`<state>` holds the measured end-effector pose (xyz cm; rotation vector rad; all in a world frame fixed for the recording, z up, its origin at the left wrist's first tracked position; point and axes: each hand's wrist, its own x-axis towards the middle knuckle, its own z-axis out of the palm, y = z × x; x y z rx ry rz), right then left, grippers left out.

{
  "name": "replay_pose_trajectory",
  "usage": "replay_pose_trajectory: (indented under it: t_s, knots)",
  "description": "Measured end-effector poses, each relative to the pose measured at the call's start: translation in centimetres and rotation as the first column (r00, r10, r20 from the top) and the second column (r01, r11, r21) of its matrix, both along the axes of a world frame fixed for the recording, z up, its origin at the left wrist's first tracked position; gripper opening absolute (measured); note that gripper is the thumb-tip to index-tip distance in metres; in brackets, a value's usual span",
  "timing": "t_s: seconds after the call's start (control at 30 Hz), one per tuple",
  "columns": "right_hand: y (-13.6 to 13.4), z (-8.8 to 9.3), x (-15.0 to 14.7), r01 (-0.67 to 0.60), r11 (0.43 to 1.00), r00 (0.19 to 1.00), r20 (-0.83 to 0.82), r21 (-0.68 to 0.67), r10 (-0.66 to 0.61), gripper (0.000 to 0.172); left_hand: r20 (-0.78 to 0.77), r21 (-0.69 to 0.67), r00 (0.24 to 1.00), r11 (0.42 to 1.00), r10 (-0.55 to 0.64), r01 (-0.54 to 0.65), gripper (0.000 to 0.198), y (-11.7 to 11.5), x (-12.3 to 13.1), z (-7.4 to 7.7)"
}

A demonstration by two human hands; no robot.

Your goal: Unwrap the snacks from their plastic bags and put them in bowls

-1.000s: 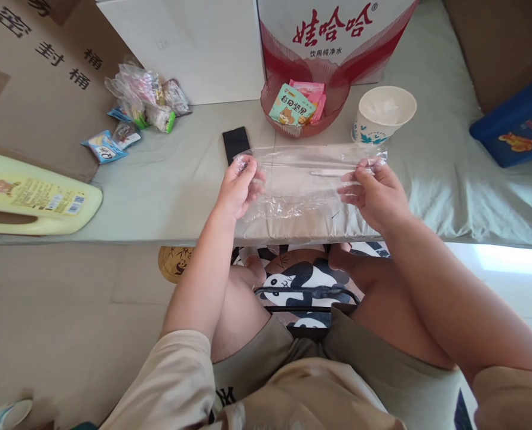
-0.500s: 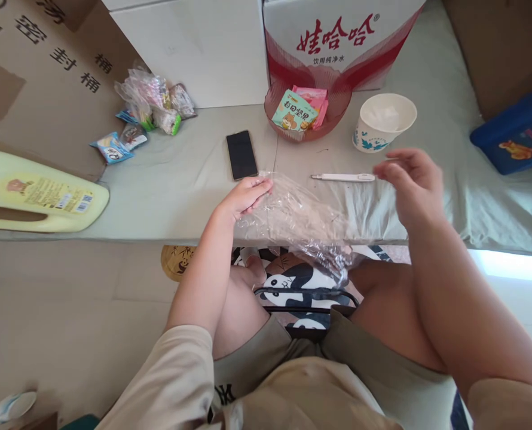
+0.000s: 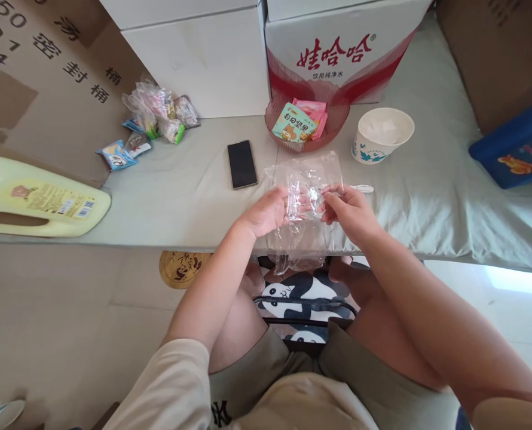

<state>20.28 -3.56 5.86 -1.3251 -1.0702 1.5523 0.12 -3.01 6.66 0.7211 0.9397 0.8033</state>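
A crinkled clear plastic bag [image 3: 308, 170] is stretched between my two hands over the front edge of the cloth-covered surface, its lower part hanging past the edge. My left hand [image 3: 272, 210] grips it from the left, with some fingers showing through the film. On the other side my right hand [image 3: 349, 212] pinches the film between thumb and fingers. A white slim-handled tool [image 3: 363, 189], which looks like a utility knife, lies behind my right hand, mostly hidden. To the left of the bag lies a black phone [image 3: 242, 164].
A pink glass bowl [image 3: 277, 140] with snack packets stands behind the bag, beside a paper cup [image 3: 378, 136]. Wrapped snacks [image 3: 156, 113] lie back left, near a yellow jug [image 3: 46, 200]. Boxes [image 3: 338, 54] line the back; a blue container [image 3: 517, 143] is at right.
My right hand has come left from near the knife and taken hold of the plastic bag. My left hand has shifted slightly right, and the bag is now spread between both hands.
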Motion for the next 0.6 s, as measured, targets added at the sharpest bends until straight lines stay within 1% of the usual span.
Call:
replay_pose_trajectory:
  t_s: [0.03, 0.07, 0.13, 0.2, 0.27, 0.3, 0.33, 0.37, 0.43, 0.47, 0.5, 0.53, 0.6]
  knots:
    - [0.2, -0.1, 0.0, 0.017, 1.000, 1.000, 0.012, -0.020, -0.017, 0.033, -0.025, -0.016, 1.000, 1.000, 0.002, -0.003, 0.032, -0.1, 0.3, -0.2]
    - [0.3, -0.1, 0.0, 0.041, 0.999, 0.999, 0.019, -0.035, -0.040, 0.031, -0.061, -0.021, 0.998, 0.999, 0.030, -0.032, 0.028, -0.1, 0.5, -0.3]
    - [0.3, -0.3, 0.2, 0.091, 0.995, 0.996, 0.018, -0.037, -0.090, 0.034, -0.125, -0.003, 0.985, 0.993, 0.118, -0.120, 0.026, -0.1, 0.6, -0.2]
    - [0.1, -0.4, 0.4, 0.087, 0.996, 0.996, -0.012, 0.018, -0.087, 0.049, -0.130, 0.024, 0.978, 0.987, 0.162, -0.160, 0.032, -0.1, 0.2, 0.1]
    - [-0.1, -0.6, 0.8, 0.023, 0.993, 0.999, -0.033, 0.117, -0.019, 0.069, -0.109, 0.042, 0.985, 0.990, 0.137, -0.133, 0.044, 0.0, -0.4, 0.3]
    - [-0.2, -0.7, 0.9, -0.008, 0.986, 1.000, -0.022, 0.168, 0.012, 0.074, -0.115, 0.050, 0.986, 0.992, 0.119, -0.114, 0.050, 0.0, -0.7, 0.4]
    - [-0.2, -0.7, 1.1, -0.026, 0.977, 1.000, 0.003, 0.212, 0.026, 0.073, -0.136, 0.058, 0.984, 0.993, 0.111, -0.104, 0.054, 0.0, -1.1, 0.4]
    - [-0.3, -0.8, 1.2, -0.030, 0.969, 0.999, 0.037, 0.244, 0.021, 0.066, -0.169, 0.070, 0.979, 0.992, 0.117, -0.106, 0.057, 0.0, -1.4, 0.3]
    - [-0.3, -0.9, 1.4, -0.019, 0.960, 0.994, 0.106, 0.278, -0.012, 0.041, -0.228, 0.106, 0.960, 0.985, 0.160, -0.138, 0.061, -0.2, -1.9, 0.1]
    - [-0.3, -1.0, 1.5, -0.021, 0.958, 0.991, 0.134, 0.287, -0.019, 0.032, -0.237, 0.131, 0.954, 0.979, 0.182, -0.155, 0.065, -0.3, -2.0, 0.0]
    - [-0.3, -1.0, 1.5, -0.035, 0.955, 0.988, 0.152, 0.295, -0.011, 0.029, -0.232, 0.159, 0.952, 0.974, 0.197, -0.163, 0.070, -0.4, -2.1, -0.1]
    - [-0.3, -1.1, 1.4, -0.058, 0.950, 0.987, 0.160, 0.305, 0.009, 0.031, -0.219, 0.191, 0.955, 0.968, 0.202, -0.161, 0.077, -0.6, -2.1, -0.2]
    - [-0.4, -1.2, 1.4, -0.113, 0.938, 0.984, 0.167, 0.327, 0.060, 0.042, -0.198, 0.269, 0.962, 0.954, 0.190, -0.133, 0.090, -0.9, -2.0, -0.3]
